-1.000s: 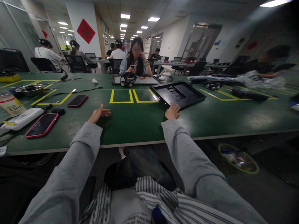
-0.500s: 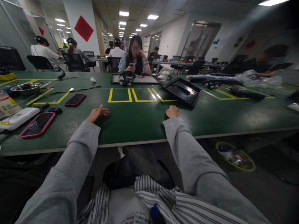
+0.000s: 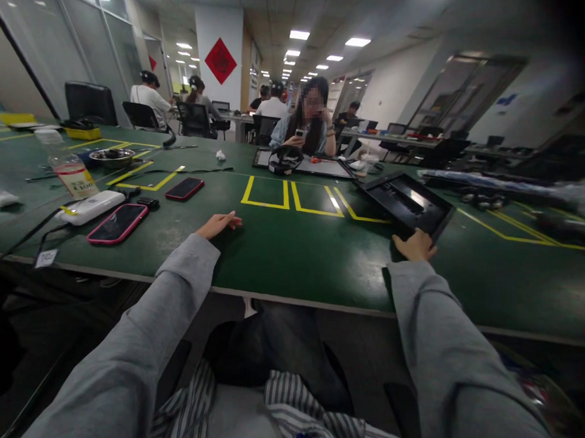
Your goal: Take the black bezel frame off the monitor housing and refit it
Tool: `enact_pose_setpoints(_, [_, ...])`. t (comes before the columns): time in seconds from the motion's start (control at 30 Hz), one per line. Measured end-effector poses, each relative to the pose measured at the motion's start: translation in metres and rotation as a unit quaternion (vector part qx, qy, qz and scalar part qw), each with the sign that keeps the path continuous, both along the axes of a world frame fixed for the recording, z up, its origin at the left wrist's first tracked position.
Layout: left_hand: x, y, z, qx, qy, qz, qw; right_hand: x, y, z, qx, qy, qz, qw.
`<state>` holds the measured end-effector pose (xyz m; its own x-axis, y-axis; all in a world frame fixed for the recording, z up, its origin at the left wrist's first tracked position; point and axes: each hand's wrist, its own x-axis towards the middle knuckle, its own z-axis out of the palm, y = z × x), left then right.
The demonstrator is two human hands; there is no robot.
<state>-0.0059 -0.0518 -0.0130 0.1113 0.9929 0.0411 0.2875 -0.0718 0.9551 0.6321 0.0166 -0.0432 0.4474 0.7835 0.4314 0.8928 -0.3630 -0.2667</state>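
My left hand (image 3: pixel 220 225) rests on the green table (image 3: pixel 294 258), its fingers stretched out to the right and nothing in them. Beyond it to the left lies a dark phone with a red edge (image 3: pixel 185 188). At the near edge of a shallow black plastic tray (image 3: pixel 432 205) is my right hand (image 3: pixel 415 245), thumb held apart from the fingers. Its fingertips overlap the tray's rim; whether they press on it I cannot tell. The tray lies at a slant, right of yellow tape outlines (image 3: pixel 267 205).
On the left are a pink-edged phone (image 3: pixel 117 224), a white power bank (image 3: pixel 93 207), a drink bottle (image 3: pixel 74 178) and a metal bowl (image 3: pixel 111 158). Across the table a person (image 3: pixel 312 123) holds a phone behind black headphones (image 3: pixel 285 159). Plastic-wrapped long parts (image 3: pixel 487 182) lie at right.
The view has turned left. My right hand has moved right and forward to the tray's near edge, and its thumb has spread. My left hand stays on the table.
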Motion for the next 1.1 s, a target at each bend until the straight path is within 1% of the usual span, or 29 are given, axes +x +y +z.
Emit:
enact_pose_setpoints(0.03, [-0.001, 0.001, -0.001, 0.000, 0.007, -0.004, 1.000, 0.001, -0.001, 0.002, -0.009, 0.010, -0.008, 1.000])
enact_pose_setpoints(0.07, [-0.002, 0.001, -0.002, 0.000, 0.014, -0.007, 1.000, -0.002, -0.003, 0.004, -0.014, 0.002, 0.000, 1.000])
enact_pose_setpoints(0.13, [-0.004, 0.002, -0.003, 0.001, 0.027, -0.012, 1.000, -0.016, -0.009, 0.009, -0.026, -0.031, 0.027, 0.999])
enact_pose_setpoints(0.2, [-0.005, 0.003, -0.003, 0.006, 0.042, -0.013, 0.999, -0.041, -0.016, 0.015, -0.040, -0.059, 0.059, 0.996])
enact_pose_setpoints(0.27, [-0.005, 0.003, -0.003, 0.013, 0.055, -0.012, 0.998, -0.077, -0.024, 0.020, -0.054, -0.070, 0.092, 0.992])
enact_pose_setpoints(0.37, [-0.004, 0.002, -0.002, 0.022, 0.072, -0.011, 0.997, -0.149, -0.039, 0.025, -0.074, -0.057, 0.145, 0.985])
enact_pose_setpoints(0.5, [-0.001, 0.001, 0.000, 0.031, 0.072, -0.009, 0.997, -0.263, -0.071, 0.028, -0.049, -0.021, 0.194, 0.979])
enact_pose_setpoints(0.57, [0.000, 0.002, -0.001, 0.040, 0.066, 0.006, 0.997, -0.319, -0.090, 0.028, -0.040, -0.006, 0.257, 0.966])
enact_pose_setpoints(0.63, [0.002, 0.004, -0.002, 0.051, 0.064, 0.039, 0.996, -0.368, -0.109, 0.028, -0.024, 0.002, 0.336, 0.941])
enact_pose_setpoints(0.7, [0.004, 0.006, -0.004, 0.061, 0.061, 0.073, 0.994, -0.411, -0.126, 0.027, -0.008, -0.017, 0.411, 0.911])
enact_pose_setpoints(0.77, [0.004, 0.008, -0.006, 0.068, 0.056, 0.089, 0.992, -0.445, -0.141, 0.026, 0.001, -0.051, 0.490, 0.870])
enact_pose_setpoints(0.83, [0.003, 0.009, -0.008, 0.072, 0.050, 0.091, 0.992, -0.468, -0.150, 0.025, 0.007, -0.083, 0.557, 0.827])
enact_pose_setpoints(0.9, [0.002, 0.009, -0.010, 0.074, 0.043, 0.085, 0.993, -0.480, -0.154, 0.025, 0.013, -0.101, 0.589, 0.802])
enact_pose_setpoints(1.0, [0.000, 0.011, -0.014, 0.083, 0.045, 0.073, 0.993, -0.482, -0.150, 0.026, 0.021, -0.110, 0.599, 0.793])
enact_pose_setpoints(1.1, [0.001, 0.015, -0.017, 0.100, 0.068, 0.087, 0.989, -0.475, -0.142, 0.026, 0.022, -0.108, 0.609, 0.786])
